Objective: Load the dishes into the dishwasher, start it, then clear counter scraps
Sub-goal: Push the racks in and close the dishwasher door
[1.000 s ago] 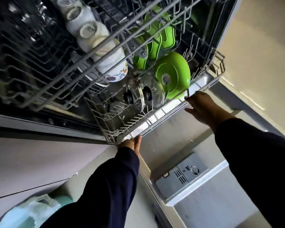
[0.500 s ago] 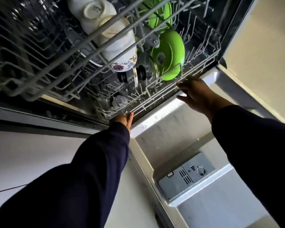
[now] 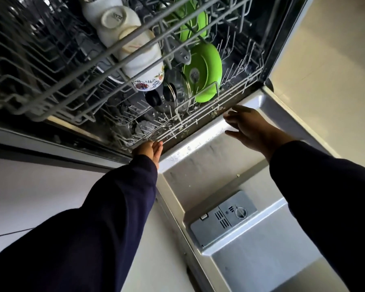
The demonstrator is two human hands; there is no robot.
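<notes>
Nearest the camera, the open dishwasher door (image 3: 251, 256) lies flat: brushed steel, smooth, with a grey plastic detergent dispenser (image 3: 223, 218) set into it, slotted and carrying a round dial. A few pale crumbs sit on the door's inner face.

The left hand (image 3: 149, 149) is at the front corner of the lower rack (image 3: 177, 125); its palm faces the rack edge, fingers fairly straight, touching or just short of the wire, and no closed grip is evident. The right hand (image 3: 250, 128) hovers at the door's inner lip just beside the rack front, fingers spread and relaxed, holding nothing.

The lower rack is thin coated wire with upright tines and sits almost fully inside the tub. Food scraps cling along its front rail. It carries two glass lids (image 3: 173, 91) with black knobs and glossy green plates (image 3: 204, 72) standing on edge. Above, the upper rack (image 3: 72, 66) projects outward, holding overturned white ceramic mugs (image 3: 122, 22), one with a floral band.

Risks, as judged: a hard final push could rattle the glass lids against the plates; fingers near the sill could be pinched; scraps on the rail may foul the door seal; the projecting upper rack would block the door from closing.
</notes>
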